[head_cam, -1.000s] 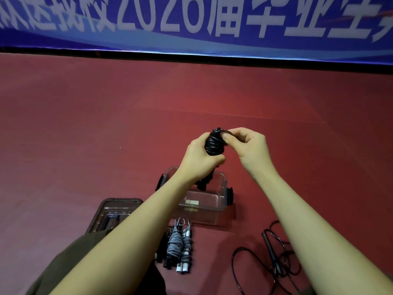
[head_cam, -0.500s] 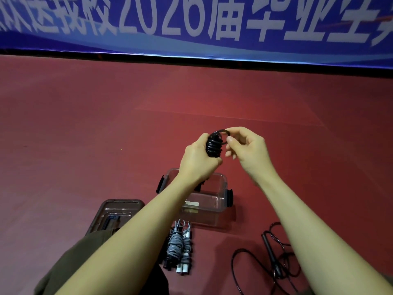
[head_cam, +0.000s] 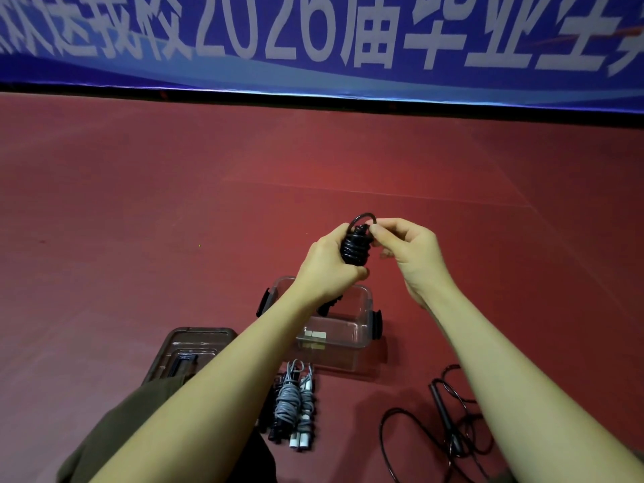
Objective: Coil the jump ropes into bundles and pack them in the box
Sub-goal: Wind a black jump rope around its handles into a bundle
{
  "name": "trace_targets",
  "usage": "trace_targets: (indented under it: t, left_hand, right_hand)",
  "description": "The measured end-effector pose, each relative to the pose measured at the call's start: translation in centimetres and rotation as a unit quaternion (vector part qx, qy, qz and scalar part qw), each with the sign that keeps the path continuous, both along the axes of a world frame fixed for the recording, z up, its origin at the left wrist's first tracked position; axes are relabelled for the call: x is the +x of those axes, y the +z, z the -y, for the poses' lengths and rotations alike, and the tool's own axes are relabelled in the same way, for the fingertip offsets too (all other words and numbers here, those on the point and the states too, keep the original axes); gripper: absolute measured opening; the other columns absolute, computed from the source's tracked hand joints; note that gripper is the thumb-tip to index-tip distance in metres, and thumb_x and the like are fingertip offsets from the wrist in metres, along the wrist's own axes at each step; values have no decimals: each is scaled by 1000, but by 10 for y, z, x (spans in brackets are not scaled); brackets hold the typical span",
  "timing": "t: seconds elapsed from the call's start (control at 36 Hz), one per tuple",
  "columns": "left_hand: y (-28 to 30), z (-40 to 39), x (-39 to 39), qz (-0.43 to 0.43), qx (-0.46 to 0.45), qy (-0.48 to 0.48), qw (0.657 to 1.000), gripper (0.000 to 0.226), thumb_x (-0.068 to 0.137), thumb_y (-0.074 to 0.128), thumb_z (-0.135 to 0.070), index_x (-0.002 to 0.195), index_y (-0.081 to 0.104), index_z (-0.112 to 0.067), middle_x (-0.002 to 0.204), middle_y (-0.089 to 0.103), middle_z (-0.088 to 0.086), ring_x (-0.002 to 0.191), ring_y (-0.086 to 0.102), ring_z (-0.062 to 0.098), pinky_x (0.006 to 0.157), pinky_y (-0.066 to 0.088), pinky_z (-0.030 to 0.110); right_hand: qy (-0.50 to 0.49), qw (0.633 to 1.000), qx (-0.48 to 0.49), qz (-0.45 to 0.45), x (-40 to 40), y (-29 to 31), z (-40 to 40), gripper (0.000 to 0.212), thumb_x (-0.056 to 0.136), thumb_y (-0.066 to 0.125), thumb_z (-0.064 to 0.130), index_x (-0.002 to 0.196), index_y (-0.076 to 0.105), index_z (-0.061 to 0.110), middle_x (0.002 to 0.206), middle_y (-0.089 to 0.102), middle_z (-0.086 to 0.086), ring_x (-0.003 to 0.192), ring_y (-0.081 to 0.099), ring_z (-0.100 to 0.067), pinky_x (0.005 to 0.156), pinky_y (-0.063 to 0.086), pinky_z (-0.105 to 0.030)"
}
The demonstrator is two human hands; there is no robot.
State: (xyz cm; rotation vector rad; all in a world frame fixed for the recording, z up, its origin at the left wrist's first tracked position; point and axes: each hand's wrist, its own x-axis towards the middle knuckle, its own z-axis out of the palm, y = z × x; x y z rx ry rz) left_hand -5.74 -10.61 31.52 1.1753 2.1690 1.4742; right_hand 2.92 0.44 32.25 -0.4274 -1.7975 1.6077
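I hold a black jump rope bundle up in front of me, above the box. My left hand grips the bundle's lower part, handles hidden in the palm. My right hand pinches the rope's last loop at the top of the bundle. The clear plastic box stands on the red floor below my hands. Two coiled grey rope bundles lie in front of the box. An uncoiled black rope sprawls on the floor at lower right.
The box's brown lid lies left of the box, partly behind my left arm. A blue banner with white characters runs along the far edge of the red floor. My olive trouser leg fills the lower left.
The black bundle and both hands stayed at about the same place. My right hand's fingers drew a small loop of rope up and out at the top of the bundle.
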Motion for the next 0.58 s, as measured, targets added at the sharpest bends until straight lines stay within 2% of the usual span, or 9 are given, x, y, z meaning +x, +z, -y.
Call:
trace_targets:
  t: [0.14,0.22,0.31,0.36,0.42,0.5,0.58]
  left_hand:
    - [3,2,3,19,0,-11,1000,43,67,66,3,101,59,-22,68,56,-9,54,49,8,51,42,22]
    - [6,2,5,33,-10,-23,999,39,67,66,2,100,59,-18,68,56,-5,54,51,11,50,44,25]
    - [4,2,5,29,-12,-23,999,38,67,66,0,100,59,-18,70,58,-4,54,51,10,51,45,26]
    - [2,2,5,21,-6,-26,999,36,68,65,-4,100,58,-18,72,59,-4,56,52,10,53,46,28]
    - [2,2,5,30,1,-37,999,32,69,63,-13,98,54,-23,74,58,-3,58,53,13,56,47,34]
    - [3,2,6,92,34,-71,993,23,72,50,-26,95,48,-23,74,55,0,58,49,19,56,43,36]
    - [4,0,9,183,78,-61,978,34,83,43,-39,104,55,-15,74,59,4,61,50,21,58,42,35]
  right_hand:
    - [5,999,-22,35,1,1,-1,9,85,67,17,76,69,19,72,64,5,69,54,-8,64,39,-23]
    - [10,998,-35,42,1,1,-2,9,85,67,18,77,69,17,71,63,4,66,51,-6,64,37,-22]
    - [9,999,-38,29,0,0,-1,9,87,65,14,78,67,14,70,61,2,60,51,0,61,39,-16]
    - [9,999,-38,15,0,0,1,10,87,63,11,78,65,11,69,59,0,56,51,4,56,39,-9]
    - [5,999,-40,14,0,1,0,12,88,63,10,77,65,12,70,60,-1,57,52,5,56,39,-9]
    - [7,999,-45,23,1,1,-3,13,88,63,11,76,65,16,72,64,2,65,57,0,63,41,-18]
    - [24,998,-54,21,2,2,-3,11,88,62,9,78,66,13,78,66,-1,75,61,-10,68,46,-25]
